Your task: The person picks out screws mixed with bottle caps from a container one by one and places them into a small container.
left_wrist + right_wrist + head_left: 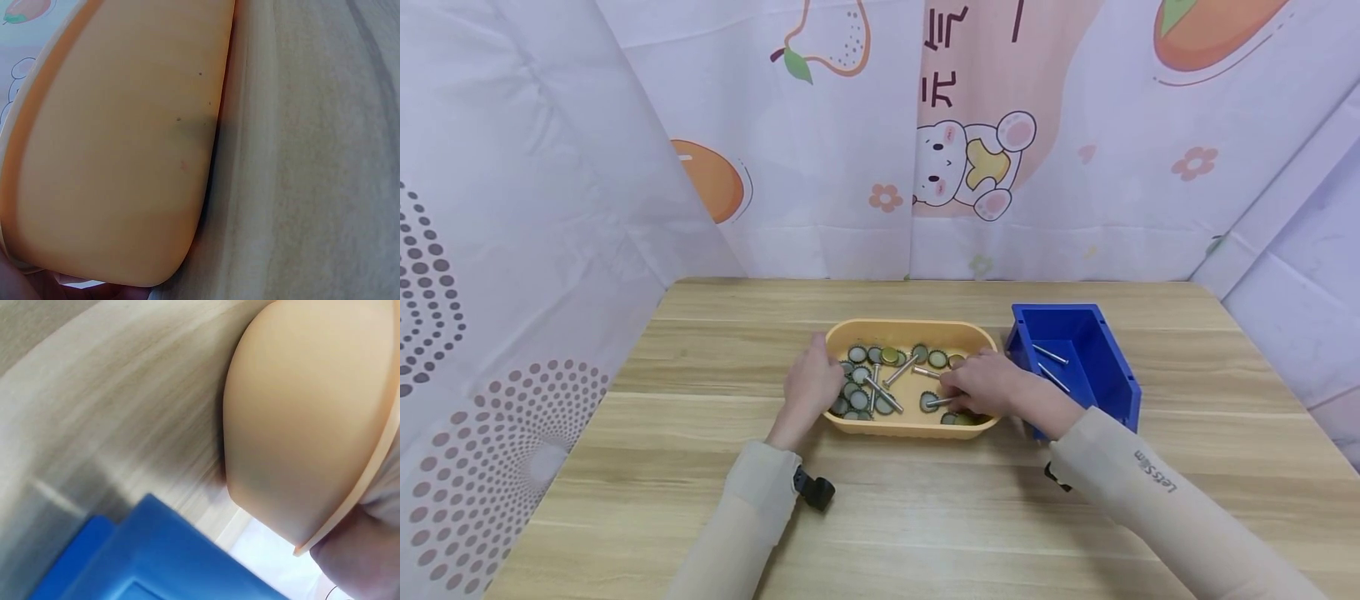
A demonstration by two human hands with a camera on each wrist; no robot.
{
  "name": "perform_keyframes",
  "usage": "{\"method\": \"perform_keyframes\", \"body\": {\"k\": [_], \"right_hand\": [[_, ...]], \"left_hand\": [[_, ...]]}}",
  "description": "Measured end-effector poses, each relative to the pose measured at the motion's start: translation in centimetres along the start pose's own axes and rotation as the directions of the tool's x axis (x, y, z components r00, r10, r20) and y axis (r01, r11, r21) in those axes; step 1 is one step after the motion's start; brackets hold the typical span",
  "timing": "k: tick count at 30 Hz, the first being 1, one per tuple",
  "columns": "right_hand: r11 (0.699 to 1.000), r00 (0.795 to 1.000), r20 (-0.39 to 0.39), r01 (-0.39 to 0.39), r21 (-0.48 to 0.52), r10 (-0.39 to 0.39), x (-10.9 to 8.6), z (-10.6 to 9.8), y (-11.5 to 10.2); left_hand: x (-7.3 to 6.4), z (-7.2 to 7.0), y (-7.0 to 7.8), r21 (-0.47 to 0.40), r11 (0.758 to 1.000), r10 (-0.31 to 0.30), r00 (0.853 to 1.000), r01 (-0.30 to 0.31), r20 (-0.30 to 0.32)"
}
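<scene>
A yellow oblong tub (895, 430) holds many bottle caps (859, 401) and several silver screws (883, 393). My left hand (812, 379) grips the tub's left end, its fingers curled at the rim; the left wrist view has the tub's outer wall (125, 156) with fingers low in the corner. Over the tub's right end, my right hand (981, 382) reaches inside with fingers pointing down. One screw (938, 402) lies across a cap and runs under those fingers; I cannot tell whether they pinch it. The fingertips are hidden in the right wrist view, behind the rim (350, 509).
A blue bin (1116, 367) stands close to the tub's right, with two screws (1051, 355) inside. My right forearm passes over its near left corner. Both stand on a wood-grain table (925, 517), with a printed curtain (835, 167) hanging behind it.
</scene>
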State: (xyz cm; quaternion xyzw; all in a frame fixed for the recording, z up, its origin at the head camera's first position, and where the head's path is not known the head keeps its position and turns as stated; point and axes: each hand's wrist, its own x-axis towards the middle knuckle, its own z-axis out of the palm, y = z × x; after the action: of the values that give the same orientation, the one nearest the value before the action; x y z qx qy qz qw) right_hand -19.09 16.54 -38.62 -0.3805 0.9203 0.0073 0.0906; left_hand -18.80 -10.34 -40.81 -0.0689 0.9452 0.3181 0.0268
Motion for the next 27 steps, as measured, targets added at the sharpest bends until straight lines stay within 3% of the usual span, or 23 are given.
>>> {"method": "perform_keyframes", "body": {"k": [7, 19, 23, 27], "right_hand": [[0.999, 0.998, -0.067, 0.004, 0.047, -0.001, -0.06, 0.19, -0.04], [0.980, 0.978, -0.186, -0.054, 0.191, 0.091, 0.19, 0.62, 0.13], [0.959, 0.974, -0.192, -0.066, 0.274, 0.122, 0.18, 0.42, 0.15], [0.902, 0.968, -0.192, -0.066, 0.427, 0.162, 0.15, 0.22, 0.26]], "left_hand": [[0.06, 0.07, -0.11, 0.002, 1.000, 0.002, 1.000, -0.002, -0.004], [0.03, 0.07, -0.08, 0.004, 1.000, 0.004, 1.000, -0.004, 0.000], [-0.02, 0.03, -0.01, 0.005, 1.000, 0.005, 1.000, -0.005, -0.001], [-0.04, -0.06, 0.06, 0.003, 1.000, 0.006, 1.000, -0.006, -0.001]]}}
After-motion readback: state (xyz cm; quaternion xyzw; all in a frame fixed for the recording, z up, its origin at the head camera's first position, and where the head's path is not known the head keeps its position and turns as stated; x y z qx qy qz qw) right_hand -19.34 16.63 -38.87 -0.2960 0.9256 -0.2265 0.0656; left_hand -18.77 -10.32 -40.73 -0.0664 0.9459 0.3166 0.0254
